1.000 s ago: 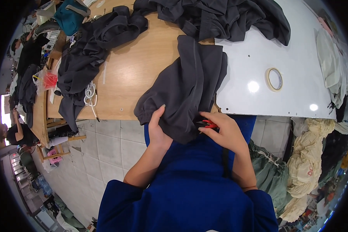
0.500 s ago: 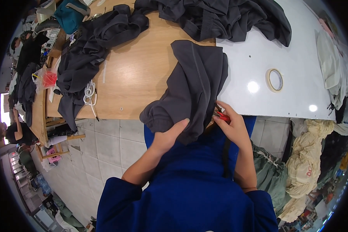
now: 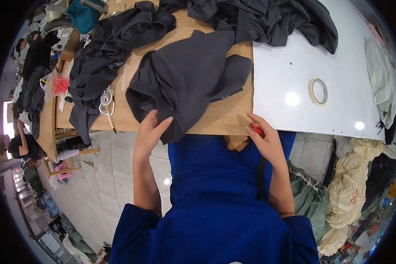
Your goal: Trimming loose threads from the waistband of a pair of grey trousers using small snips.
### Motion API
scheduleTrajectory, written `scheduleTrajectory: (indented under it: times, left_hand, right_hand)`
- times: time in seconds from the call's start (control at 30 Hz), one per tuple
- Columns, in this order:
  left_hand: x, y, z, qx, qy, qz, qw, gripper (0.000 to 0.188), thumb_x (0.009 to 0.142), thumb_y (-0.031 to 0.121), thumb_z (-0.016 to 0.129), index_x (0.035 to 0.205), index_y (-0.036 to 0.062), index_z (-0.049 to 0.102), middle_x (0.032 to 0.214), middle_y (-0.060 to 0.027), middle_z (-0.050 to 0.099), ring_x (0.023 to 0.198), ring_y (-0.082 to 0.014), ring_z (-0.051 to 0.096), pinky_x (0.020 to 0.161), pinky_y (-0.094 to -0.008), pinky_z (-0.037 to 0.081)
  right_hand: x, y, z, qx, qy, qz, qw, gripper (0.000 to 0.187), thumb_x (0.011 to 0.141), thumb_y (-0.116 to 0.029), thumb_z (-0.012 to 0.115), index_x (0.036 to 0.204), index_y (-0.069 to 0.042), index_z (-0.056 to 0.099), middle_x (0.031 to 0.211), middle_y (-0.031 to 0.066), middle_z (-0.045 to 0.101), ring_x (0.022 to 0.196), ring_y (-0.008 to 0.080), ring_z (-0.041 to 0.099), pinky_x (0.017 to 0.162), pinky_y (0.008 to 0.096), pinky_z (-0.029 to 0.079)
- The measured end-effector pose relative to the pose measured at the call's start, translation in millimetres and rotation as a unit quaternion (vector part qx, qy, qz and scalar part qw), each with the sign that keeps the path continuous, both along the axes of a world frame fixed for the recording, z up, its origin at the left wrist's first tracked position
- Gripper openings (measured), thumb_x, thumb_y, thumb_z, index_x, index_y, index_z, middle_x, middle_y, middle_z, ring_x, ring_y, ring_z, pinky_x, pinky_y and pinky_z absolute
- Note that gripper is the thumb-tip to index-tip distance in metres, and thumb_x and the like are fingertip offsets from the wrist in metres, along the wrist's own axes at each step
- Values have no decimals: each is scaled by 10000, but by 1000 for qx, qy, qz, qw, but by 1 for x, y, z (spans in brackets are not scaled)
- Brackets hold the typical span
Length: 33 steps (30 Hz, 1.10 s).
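Note:
A dark grey garment (image 3: 187,75) lies bunched over the wooden part of the table, with a wide folded opening at its left end. My left hand (image 3: 149,132) pinches its near left edge between thumb and fingers at the table's front. Some of the cloth hangs slightly over that edge. To the right, and apart from the garment, my right hand (image 3: 267,143) is closed around small red-handled thread snips (image 3: 257,130). Their tips are small and partly hidden by the fingers.
More dark grey garments (image 3: 97,66) lie heaped along the table's left and far sides. A knotted white cord (image 3: 105,104) rests near the front edge. A tape roll (image 3: 311,91) sits on the white tabletop (image 3: 277,94). Cream cloth (image 3: 352,189) is piled at right; another person (image 3: 20,141) is far left.
The garment has shifted left and spread out farther onto the wood. My left hand has moved left with its edge. My right hand, still holding the snips, is now away from the cloth.

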State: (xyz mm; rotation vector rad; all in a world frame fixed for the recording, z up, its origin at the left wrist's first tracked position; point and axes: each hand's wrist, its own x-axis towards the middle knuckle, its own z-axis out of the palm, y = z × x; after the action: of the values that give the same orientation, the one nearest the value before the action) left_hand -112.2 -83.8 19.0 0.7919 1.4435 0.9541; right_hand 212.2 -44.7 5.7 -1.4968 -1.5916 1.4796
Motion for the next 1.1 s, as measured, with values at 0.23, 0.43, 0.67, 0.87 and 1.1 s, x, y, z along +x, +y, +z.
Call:
scheduleTrajectory:
  times: [0.23,0.43,0.67,0.87,1.1]
  left_hand:
    - [1,-9,0,264,-515,2,816,780,884,517,520,1413,9,254,1436,-158,333,1316,-295,352,1076,-442,295]
    - [13,38,5,283,-507,68,811,807,902,562,433,1457,62,128,1507,-146,171,1370,-301,239,1095,-458,259]
    - [3,36,2,268,-625,32,733,714,943,505,393,1460,83,142,1489,-167,216,1356,-310,262,1103,-448,233]
    - [-20,21,26,142,-127,73,979,669,948,384,458,1446,24,193,1427,-172,327,1303,-275,348,1074,-381,268]
    - [-7,-8,8,25,55,-88,994,373,927,132,531,1265,-14,473,1085,-60,601,983,-113,555,874,-257,433]
  right_hand:
    - [-24,-1,6,-31,136,-20,990,428,946,-145,495,1356,-55,415,1038,68,583,860,121,524,824,248,432]
    - [-27,-2,10,-63,199,-63,976,414,980,-186,421,1375,-65,390,1080,26,547,785,68,473,764,206,416]
    - [-26,0,6,-63,186,-48,979,364,965,-151,445,1317,-60,455,1076,20,556,813,73,487,780,214,424]
    - [-45,9,13,85,89,44,991,321,907,-56,506,1227,-45,536,1133,50,583,938,107,527,845,231,410]
    - [-66,18,12,132,73,65,986,317,873,-62,564,1190,-57,562,1126,108,590,915,169,604,782,240,467]
